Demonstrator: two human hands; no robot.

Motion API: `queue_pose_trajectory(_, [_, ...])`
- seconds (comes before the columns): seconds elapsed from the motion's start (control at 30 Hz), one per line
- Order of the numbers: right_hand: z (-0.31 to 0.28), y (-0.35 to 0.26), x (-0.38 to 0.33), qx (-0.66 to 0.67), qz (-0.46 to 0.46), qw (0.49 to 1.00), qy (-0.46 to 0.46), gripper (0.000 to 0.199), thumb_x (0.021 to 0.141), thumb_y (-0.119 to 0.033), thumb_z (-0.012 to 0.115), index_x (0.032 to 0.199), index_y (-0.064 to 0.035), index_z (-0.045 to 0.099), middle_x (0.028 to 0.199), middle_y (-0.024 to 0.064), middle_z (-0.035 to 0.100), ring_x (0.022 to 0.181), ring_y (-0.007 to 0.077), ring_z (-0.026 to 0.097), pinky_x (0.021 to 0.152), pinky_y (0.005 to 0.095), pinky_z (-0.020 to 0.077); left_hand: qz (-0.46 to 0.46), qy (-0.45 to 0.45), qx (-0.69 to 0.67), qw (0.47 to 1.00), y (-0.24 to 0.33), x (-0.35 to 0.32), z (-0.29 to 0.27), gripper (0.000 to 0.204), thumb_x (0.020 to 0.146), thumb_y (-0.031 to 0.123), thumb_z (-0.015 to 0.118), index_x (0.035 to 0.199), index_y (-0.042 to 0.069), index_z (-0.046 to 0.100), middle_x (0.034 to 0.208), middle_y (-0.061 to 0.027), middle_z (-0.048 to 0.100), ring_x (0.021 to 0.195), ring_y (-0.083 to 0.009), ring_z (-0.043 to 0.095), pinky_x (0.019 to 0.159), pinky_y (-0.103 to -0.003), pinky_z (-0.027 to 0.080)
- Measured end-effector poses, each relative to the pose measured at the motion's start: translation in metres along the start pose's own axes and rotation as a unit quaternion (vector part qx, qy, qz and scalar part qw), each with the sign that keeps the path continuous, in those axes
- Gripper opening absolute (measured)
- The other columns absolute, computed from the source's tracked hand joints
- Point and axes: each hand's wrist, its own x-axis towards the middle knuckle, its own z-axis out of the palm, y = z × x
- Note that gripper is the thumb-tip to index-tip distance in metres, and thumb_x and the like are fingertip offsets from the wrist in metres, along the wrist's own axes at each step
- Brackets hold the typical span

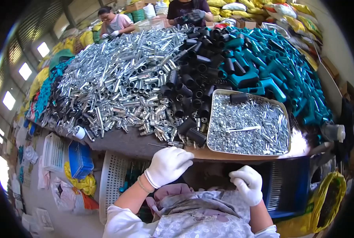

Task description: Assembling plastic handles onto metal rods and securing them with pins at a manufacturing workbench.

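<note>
Here my gloved left hand (pixel 168 166) reaches to the near table edge (pixel 145 148) by a thin metal pin (pixel 158 146), while my right hand (pixel 248 183) hangs closed below the edge.

My left fingers curl forward just short of the pin, grasping nothing I can see; my right is clenched, and whether it hides a small part I cannot tell. The pin looks light, stiff and slick, best pinched at its middle with fingertips, and I judge cotton gloves may let it slip. Just right sits a metal tray (pixel 213 119) of small screws; beyond lie black tubes (pixel 192 79), a big heap of silver tubes (pixel 121 75) to the far left and teal plastic handles (pixel 264 67) to the far right. Two other people work at the far side. Baskets (pixel 81 158) stand on the floor to the left.
</note>
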Motion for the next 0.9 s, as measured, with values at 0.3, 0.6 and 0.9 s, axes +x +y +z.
queue_pose_trajectory(0.3, [0.047,-0.011,0.026,0.082,-0.008,0.997,0.003,0.014,0.080,-0.002,0.069,0.093,-0.0036,0.074,0.076,0.0077,0.069,0.069,0.0242,0.065,0.066,0.0356,0.0522,-0.169,0.183,0.030,0.968,-0.032,-0.015,-0.014,0.013,0.081,0.008,0.077,0.094,0.007,0.072,0.089,-0.0102,0.073,0.081,-0.0300,0.070,0.072,-0.039,0.056])
queue_pose_trajectory(0.6, [0.059,-0.009,0.021,0.059,0.013,0.994,-0.095,0.014,0.083,-0.009,0.072,0.096,-0.0056,0.076,0.083,0.0085,0.071,0.075,0.0258,0.066,0.069,0.0367,0.0526,-0.213,0.176,0.043,0.960,-0.087,0.016,-0.047,0.014,0.087,0.015,0.072,0.099,0.008,0.073,0.095,-0.0123,0.072,0.087,-0.0316,0.069,0.079,-0.039,0.056])
queue_pose_trajectory(0.9, [0.105,-0.018,0.045,0.112,-0.054,0.971,-0.205,0.021,0.094,-0.022,0.067,0.107,-0.0055,0.073,0.091,0.0113,0.070,0.085,0.0311,0.067,0.078,0.0407,0.0541,-0.162,-0.027,0.196,0.967,-0.191,0.078,-0.039,0.041,0.082,0.018,0.069,0.122,0.007,0.067,0.126,-0.0126,0.068,0.114,-0.0321,0.064,0.099,-0.043,0.052])
